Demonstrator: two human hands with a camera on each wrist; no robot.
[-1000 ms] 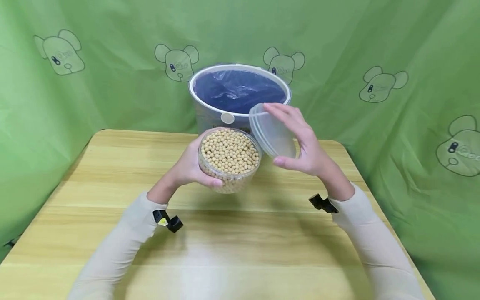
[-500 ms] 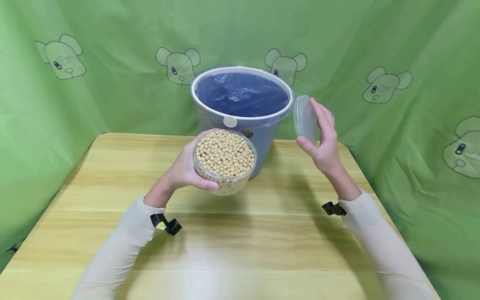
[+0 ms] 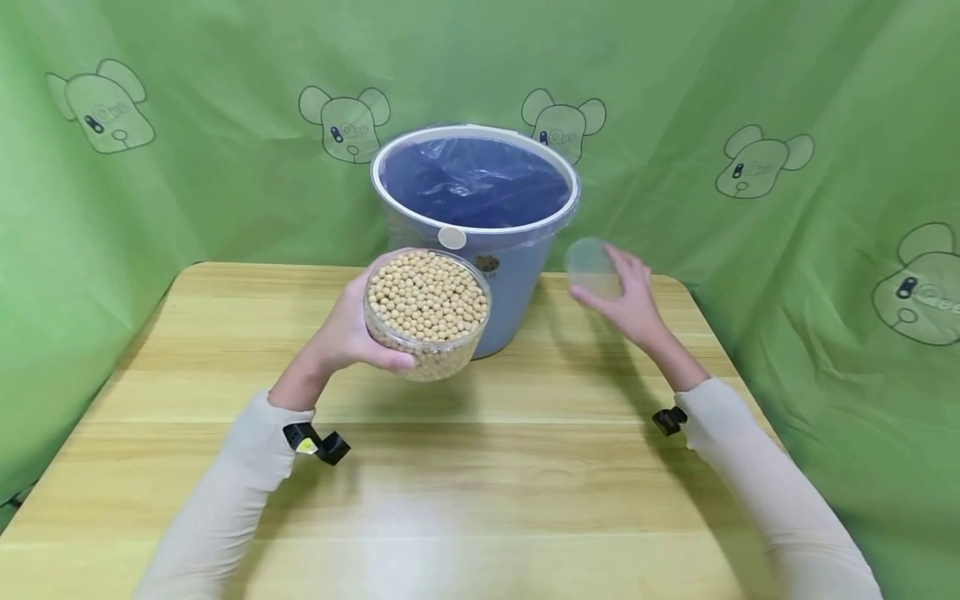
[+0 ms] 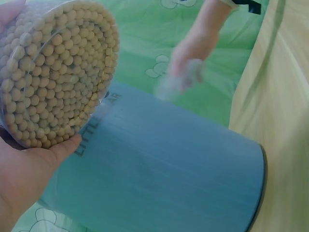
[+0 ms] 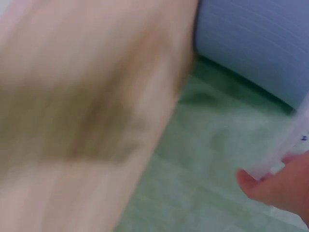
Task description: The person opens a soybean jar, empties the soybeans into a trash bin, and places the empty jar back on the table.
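Two sleeves come in over the near half of the table, each with a small black clip at the cuff. Past them we see the left hand holding a tub up off the table, fingers curled round its far side and the thumb pressed along the near wall. The tub is clear, lidless and full to the brim with pale beans; it tips slightly toward us. In the left wrist view the thumb lies under the tub's wall, with the beans packed against the plastic.

Further right, the right hand holds a clear lid low over the table's far right part, beside the bucket — thumb on the lid's near face, fingers behind it. The right wrist view is blurred; we can only make out a fingertip against the lid's edge.

Behind the tub stands a blue bucket with a dark liner, just touching or nearly touching the tub in the head view — we cannot tell which. A green cloth printed with bears closes the back.
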